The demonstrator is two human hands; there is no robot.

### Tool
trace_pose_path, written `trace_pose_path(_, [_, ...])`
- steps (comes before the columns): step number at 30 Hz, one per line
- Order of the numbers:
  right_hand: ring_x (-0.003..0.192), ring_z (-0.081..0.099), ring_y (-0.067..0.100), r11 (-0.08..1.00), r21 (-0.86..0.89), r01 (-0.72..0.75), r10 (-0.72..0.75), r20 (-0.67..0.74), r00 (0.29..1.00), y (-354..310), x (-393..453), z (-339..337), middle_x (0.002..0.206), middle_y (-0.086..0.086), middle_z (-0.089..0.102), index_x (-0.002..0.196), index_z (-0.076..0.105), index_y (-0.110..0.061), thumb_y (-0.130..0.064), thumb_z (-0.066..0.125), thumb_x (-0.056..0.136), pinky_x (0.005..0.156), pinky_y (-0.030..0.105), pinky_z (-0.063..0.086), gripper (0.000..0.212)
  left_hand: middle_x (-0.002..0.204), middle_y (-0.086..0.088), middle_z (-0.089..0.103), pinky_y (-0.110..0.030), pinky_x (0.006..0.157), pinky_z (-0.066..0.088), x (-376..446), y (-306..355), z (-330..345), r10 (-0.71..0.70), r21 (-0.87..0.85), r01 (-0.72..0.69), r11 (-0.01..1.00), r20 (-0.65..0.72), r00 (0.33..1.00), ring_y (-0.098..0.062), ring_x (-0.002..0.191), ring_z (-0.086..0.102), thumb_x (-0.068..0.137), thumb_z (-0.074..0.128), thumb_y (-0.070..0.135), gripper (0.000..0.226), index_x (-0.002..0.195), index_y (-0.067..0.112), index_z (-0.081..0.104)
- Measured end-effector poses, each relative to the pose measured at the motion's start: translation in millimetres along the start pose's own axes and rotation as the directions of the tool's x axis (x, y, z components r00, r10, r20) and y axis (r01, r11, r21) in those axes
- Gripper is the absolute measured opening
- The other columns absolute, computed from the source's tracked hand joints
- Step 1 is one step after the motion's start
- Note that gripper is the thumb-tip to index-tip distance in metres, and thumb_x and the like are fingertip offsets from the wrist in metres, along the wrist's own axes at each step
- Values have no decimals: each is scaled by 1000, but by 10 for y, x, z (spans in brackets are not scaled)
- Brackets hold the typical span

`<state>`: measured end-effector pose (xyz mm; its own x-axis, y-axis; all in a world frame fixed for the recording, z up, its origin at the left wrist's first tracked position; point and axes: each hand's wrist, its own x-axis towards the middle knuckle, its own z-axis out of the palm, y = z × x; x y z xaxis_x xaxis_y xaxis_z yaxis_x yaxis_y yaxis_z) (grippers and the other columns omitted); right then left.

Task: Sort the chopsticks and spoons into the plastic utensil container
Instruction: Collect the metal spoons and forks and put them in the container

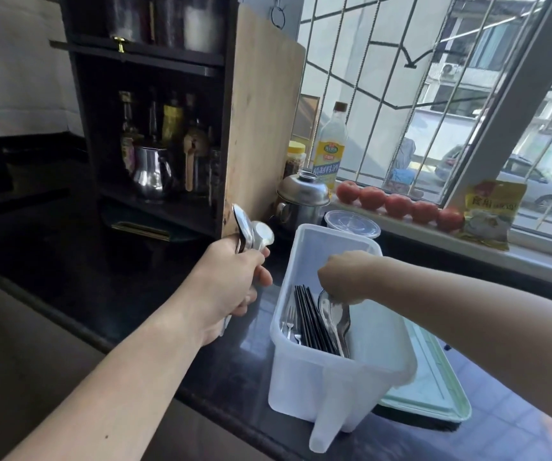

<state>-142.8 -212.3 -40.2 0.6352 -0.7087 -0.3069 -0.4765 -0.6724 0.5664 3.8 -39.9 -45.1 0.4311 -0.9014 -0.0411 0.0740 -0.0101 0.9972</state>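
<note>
Holding a bunch of spoons [251, 232] clamped in our left hand [231, 284], bowls up, beside the container [321, 380]. Our right hand [344, 277] pinches one spoon [334, 311] inside, next to the chopsticks [311, 319]. Risk: loose bunch slips onto the counter [135, 294].

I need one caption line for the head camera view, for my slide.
Left hand holds a bunch of spoons while right hand places a spoon beside black chopsticks in the plastic container.
</note>
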Motion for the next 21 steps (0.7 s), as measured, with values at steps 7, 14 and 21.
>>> trace_pose_path(7, [74,51,22,999,44,-2,-5,157,988,-85,61,33,78,1,53,104,69,-7,-34,66,95,58,29,37,28,61,-2,61,-21,37,20,-29,-16,-21,-10,-4,10,1000,-9,1000,-10,41,32,100,47,12,17,107,10,62])
trace_pose_path(14, [91,58,27,998,37,41,-46,158,986,-38,56,-107,92,4,58,110,73,-7,-32,60,98,71,32,41,31,62,-3,61,-21,38,20,-36,-8,-65,-16,-7,16,1000,-2,1000,-11,40,33,100,48,12,16,107,7,62])
trace_pose_path(21, [76,60,29,986,162,-31,42,-71,997,101,82,-27,77,4,53,70,55,-12,-10,64,88,60,31,47,20,63,-3,62,-22,39,21,-24,-7,-62,-20,-13,20,1000,-17,1000,-11,41,34,99,50,13,15,106,8,62])
